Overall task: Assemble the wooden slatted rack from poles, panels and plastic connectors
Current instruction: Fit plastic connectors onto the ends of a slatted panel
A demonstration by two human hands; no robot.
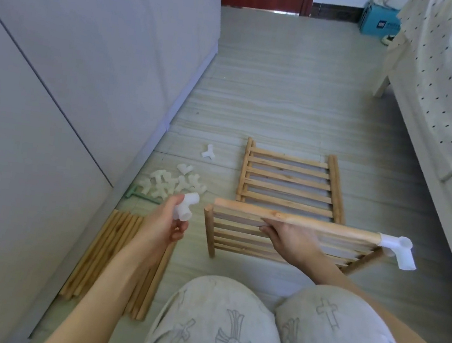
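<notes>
My right hand point(290, 240) grips the top rail of a wooden slatted panel point(235, 239) held on edge above the floor. A white plastic connector point(399, 251) is fitted on that rail's right end. My left hand point(166, 222) holds a second white connector point(186, 205) a short way left of the rail's bare left end. Another slatted panel point(290, 180) lies flat on the floor beyond. A pile of loose white connectors point(173, 183) sits at the left, with one more connector point(209, 152) apart behind it. A bundle of wooden poles point(108, 253) lies under my left forearm.
A grey cabinet point(74, 62) runs along the left. A bed with a dotted cover point(447, 95) stands at the right. My knees in grey trousers point(268, 337) fill the bottom. A small green tool point(136, 194) lies by the connector pile. A blue box point(381, 21) stands far back.
</notes>
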